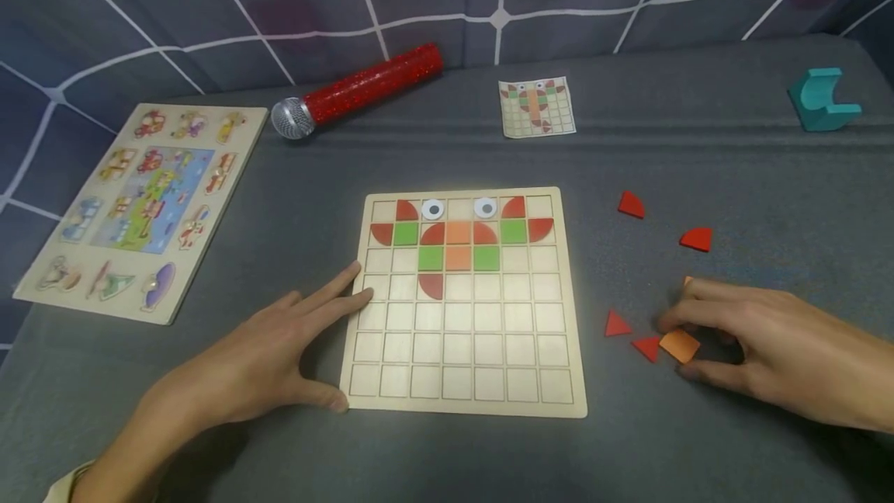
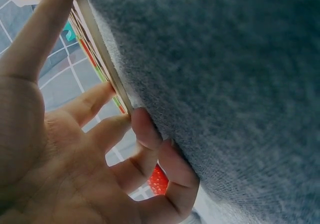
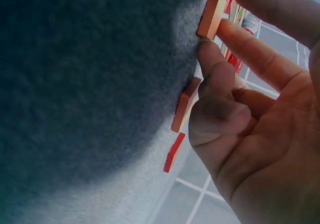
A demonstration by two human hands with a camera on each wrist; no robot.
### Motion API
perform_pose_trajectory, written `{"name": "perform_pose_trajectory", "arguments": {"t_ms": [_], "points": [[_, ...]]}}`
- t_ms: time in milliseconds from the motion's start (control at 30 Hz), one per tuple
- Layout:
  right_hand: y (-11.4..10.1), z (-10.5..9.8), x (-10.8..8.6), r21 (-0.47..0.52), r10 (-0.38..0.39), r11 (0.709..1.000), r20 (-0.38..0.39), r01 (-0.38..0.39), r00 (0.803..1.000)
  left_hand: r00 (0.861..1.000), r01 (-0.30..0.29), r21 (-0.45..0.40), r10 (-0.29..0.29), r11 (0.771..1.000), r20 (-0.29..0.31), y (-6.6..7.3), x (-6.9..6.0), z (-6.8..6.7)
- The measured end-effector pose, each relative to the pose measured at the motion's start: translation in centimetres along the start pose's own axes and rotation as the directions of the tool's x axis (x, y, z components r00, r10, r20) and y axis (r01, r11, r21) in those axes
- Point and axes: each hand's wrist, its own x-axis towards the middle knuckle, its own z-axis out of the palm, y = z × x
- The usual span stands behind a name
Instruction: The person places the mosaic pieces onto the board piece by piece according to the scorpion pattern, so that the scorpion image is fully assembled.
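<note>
A wooden grid board lies in the middle of the head view, with red, green and orange tiles and two round eye pieces in its upper rows. My left hand rests at the board's left edge, thumb by the lower corner and extended fingertips touching the side. To the right of the board, my right hand pinches an orange square tile between thumb and fingers, low over the cloth. Two red triangles lie beside that tile. Another orange piece is mostly hidden behind the right hand.
Two red quarter-circle tiles lie beyond the right hand. A small pattern card sits behind the board, near a red glitter microphone. On the left lies a picture puzzle board; a teal holder stands far right.
</note>
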Motion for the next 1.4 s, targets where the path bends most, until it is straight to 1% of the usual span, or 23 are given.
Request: {"name": "perform_pose_trajectory", "arguments": {"t_ms": [100,200,267,333,400,467,533,633,700,733,900,1000,1200,1300,1400], "points": [[-0.1,0.0,-0.2,0.022,-0.043,0.999,-0.011,0.043,0.999,1.000,0.006,0.000,-0.006,1.000,0.004,0.0,0.1,0.0],[0.0,0.1,-0.2,0.021,-0.044,0.999,0.005,0.044,0.999,1.000,0.011,0.000,-0.011,1.000,0.006,0.0,0.1,0.0],[0.2,0.3,-0.4,-0.003,-0.018,1.000,0.029,0.018,0.999,1.000,0.011,0.001,-0.011,1.000,0.004,0.0,0.1,0.0],[0.5,0.5,-0.5,-0.028,0.029,0.999,0.066,-0.027,0.997,1.000,0.008,0.002,-0.008,1.000,0.002,0.1,0.1,0.0],[0.8,0.7,-0.7,-0.050,0.094,0.995,0.112,-0.088,0.989,1.000,0.005,0.004,-0.005,1.000,0.000,0.1,0.1,0.0],[1.1,0.9,-0.9,-0.071,0.131,0.990,0.129,-0.122,0.983,1.000,0.007,0.004,-0.007,1.000,0.001,0.1,0.2,0.0],[1.2,0.9,-1.1,-0.078,0.118,0.991,0.100,-0.110,0.988,1.000,0.008,0.004,-0.008,1.000,0.003,0.1,0.2,0.0],[1.1,0.9,-1.3,-0.082,0.046,0.996,0.014,-0.044,0.999,1.000,0.010,0.003,-0.010,1.000,0.001,0.1,0.2,0.0],[0.9,0.9,-1.3,-0.083,0.017,0.996,-0.024,-0.019,1.000,1.000,0.009,0.001,-0.009,1.000,0.000,0.1,0.2,0.0],[0.8,0.9,-1.3,-0.085,0.018,0.996,-0.033,-0.021,0.999,1.000,0.009,0.000,-0.009,1.000,-0.001,0.1,0.2,0.0],[0.3,0.7,-1.0,-0.109,0.047,0.993,-0.056,-0.053,0.997,1.000,0.007,-0.002,-0.007,1.000,-0.001,0.0,0.2,0.0],[-0.1,0.3,-0.6,-0.099,0.034,0.994,-0.073,-0.042,0.997,1.000,0.006,0.003,-0.006,1.000,-0.003,0.0,0.1,0.0],[-1.6,-0.2,1.6,-0.108,0.061,0.992,-0.018,-0.062,0.998,1.000,0.003,0.012,-0.003,1.000,-0.008,0.0,0.1,0.0],[-2.4,-0.4,2.8,-0.081,0.023,0.996,-0.028,-0.025,0.999,1.000,0.005,0.011,-0.005,1.000,-0.006,0.1,0.1,0.0],[-3.4,-0.6,4.3,-0.031,-0.031,0.999,-0.063,0.029,0.997,1.000,0.007,0.006,-0.007,1.000,-0.006,0.1,0.2,0.1]]}}
